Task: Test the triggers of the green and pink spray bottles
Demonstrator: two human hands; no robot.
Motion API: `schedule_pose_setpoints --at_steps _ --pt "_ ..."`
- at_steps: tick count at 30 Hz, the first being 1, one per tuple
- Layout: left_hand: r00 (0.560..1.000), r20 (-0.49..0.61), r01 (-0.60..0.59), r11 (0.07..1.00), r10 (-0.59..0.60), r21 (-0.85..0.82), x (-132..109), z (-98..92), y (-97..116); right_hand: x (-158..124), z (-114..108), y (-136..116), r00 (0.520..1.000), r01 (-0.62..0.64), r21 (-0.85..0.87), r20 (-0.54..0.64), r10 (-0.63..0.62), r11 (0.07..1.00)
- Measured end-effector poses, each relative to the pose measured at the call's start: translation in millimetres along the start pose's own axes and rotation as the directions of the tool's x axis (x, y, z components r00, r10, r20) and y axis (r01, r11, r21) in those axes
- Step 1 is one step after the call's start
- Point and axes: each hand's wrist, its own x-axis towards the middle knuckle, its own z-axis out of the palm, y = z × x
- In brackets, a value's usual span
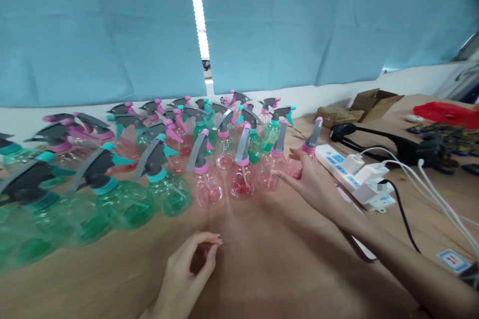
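Note:
My left hand [190, 269] is above the brown tabletop near the front, thumb and fingertips brought together in a loop, with nothing visible in them. My right hand [314, 184] reaches to the right end of the spray bottles, thumb and fingers apart. It is against or just in front of a pink spray bottle [310, 148] with a grey trigger head; the hand hides most of that bottle's body, so the contact is unclear. Left of it stand more clear pink spray bottles [241, 182], then green ones [170, 197] with turquoise collars. All the bottles stand upright.
A white power strip [337, 164] with plugged-in chargers and cables lies right of my right hand. Behind it are a black strap-like device [389, 144] and an open cardboard box [374, 104]. Red material [445, 114] lies at far right. A blue curtain [262, 25] hangs behind.

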Motion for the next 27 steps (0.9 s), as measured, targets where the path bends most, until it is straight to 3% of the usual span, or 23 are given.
schedule_pose_setpoints --at_steps 5,11,15,27 --pt "1.000 0.010 0.006 1.000 -0.006 0.003 0 0.0 1 9 10 0 0.998 0.006 0.018 0.060 -0.007 1.000" --pt "1.000 0.024 0.017 1.000 -0.017 -0.004 1 -0.2 3 19 15 -2 0.989 -0.078 -0.057 0.118 0.084 0.995" --pt "0.999 0.032 0.010 1.000 -0.010 -0.001 -1 -0.8 2 19 13 -3 0.991 -0.033 -0.103 0.127 0.046 0.994" --pt "1.000 0.016 -0.006 1.000 0.007 -0.014 -1 3.7 -3 -29 -24 -13 0.975 0.002 -0.095 0.223 0.019 0.996"
